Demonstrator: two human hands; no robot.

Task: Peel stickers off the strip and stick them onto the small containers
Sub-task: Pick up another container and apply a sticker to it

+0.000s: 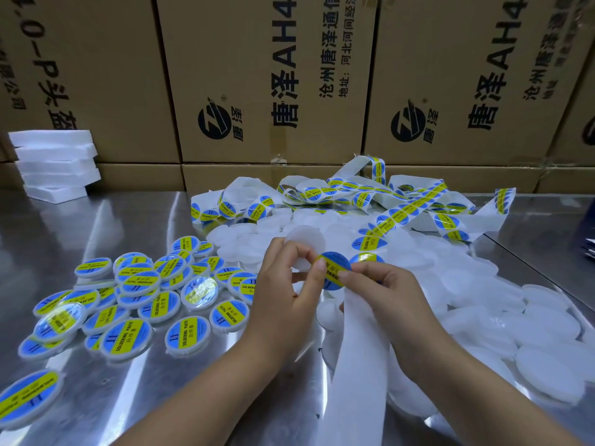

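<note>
Round blue-and-yellow sticker [335, 268] is held above the shiny metal desk [128, 220], on the white paper backing strip [357, 342]. Left hand [289, 284] fingers grasp a plain white round plastic container [306, 243], thumb on the sticker. Right hand [386, 284] fingers pinch the sticker's right edge. Labelled containers [128, 300] lie left, unlabelled containers [515, 317] right.

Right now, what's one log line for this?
step: peeling sticker | left hand: holds white container, thumb on sticker | right hand: pinches strip
</note>
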